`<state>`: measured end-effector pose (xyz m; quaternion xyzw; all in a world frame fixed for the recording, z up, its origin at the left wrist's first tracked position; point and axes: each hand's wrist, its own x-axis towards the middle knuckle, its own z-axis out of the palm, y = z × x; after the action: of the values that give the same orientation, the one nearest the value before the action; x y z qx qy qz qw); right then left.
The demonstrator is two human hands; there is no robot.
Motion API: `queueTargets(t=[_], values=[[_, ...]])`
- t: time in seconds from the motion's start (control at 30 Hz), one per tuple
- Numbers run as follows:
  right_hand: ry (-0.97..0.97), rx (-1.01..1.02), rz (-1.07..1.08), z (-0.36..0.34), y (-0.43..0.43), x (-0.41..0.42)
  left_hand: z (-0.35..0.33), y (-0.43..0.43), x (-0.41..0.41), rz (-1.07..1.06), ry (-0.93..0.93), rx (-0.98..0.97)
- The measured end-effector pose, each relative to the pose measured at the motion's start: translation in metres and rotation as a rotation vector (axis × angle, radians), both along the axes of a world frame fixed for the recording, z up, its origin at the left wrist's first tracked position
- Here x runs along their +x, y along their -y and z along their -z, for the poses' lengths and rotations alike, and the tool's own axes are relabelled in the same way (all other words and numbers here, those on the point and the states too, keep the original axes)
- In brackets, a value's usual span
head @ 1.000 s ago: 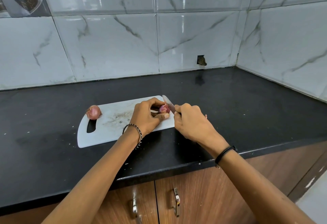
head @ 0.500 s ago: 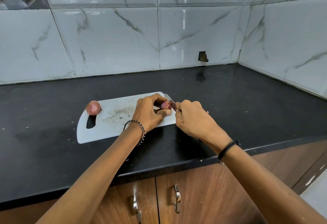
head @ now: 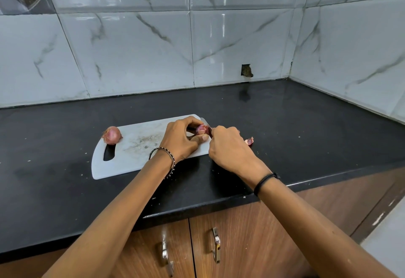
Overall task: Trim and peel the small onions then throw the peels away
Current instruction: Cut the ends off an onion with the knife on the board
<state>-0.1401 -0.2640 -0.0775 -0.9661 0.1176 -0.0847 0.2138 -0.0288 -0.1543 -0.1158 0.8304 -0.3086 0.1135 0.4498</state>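
My left hand [head: 182, 138] pinches a small reddish onion [head: 202, 129] between thumb and fingers over the right end of the white cutting board [head: 135, 146]. My right hand [head: 228, 146] grips a knife [head: 206, 123]; only its blade tip shows, resting against the onion's right side. The handle is hidden in my fist. A second small onion [head: 112, 135], still in its skin, lies on the board's far left corner. A bit of purple peel [head: 249, 141] lies on the counter just right of my right hand.
The black counter [head: 306, 128] runs into a corner of marble-look wall tiles at the right. A hole in the tile [head: 246, 70] sits above the counter's back edge. Wooden cabinet doors with metal handles [head: 215, 244] are below the front edge.
Both hands stay on the onion and knife, with only slight shifts. A piece of peel now shows on the counter beside my right hand.
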Motion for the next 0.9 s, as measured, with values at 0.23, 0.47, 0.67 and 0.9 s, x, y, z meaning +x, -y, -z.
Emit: queueTargets(t=[0.23,0.47,0.67,0.9], values=[[-0.032,0.008,0.010,-0.003,0.000,0.011,-0.001,0.002,-0.003,0.007,0.023,0.011],[-0.084,-0.119,-0.030,0.011,-0.003,0.004,0.001,0.003,-0.002,-0.002,0.026,-0.001],[-0.043,-0.169,-0.018,0.009,-0.004,0.004,0.003,0.001,0.000,0.021,0.059,0.082],[0.075,-0.389,-0.007,0.009,-0.019,-0.017,0.001,0.002,-0.003,0.020,0.055,0.094]])
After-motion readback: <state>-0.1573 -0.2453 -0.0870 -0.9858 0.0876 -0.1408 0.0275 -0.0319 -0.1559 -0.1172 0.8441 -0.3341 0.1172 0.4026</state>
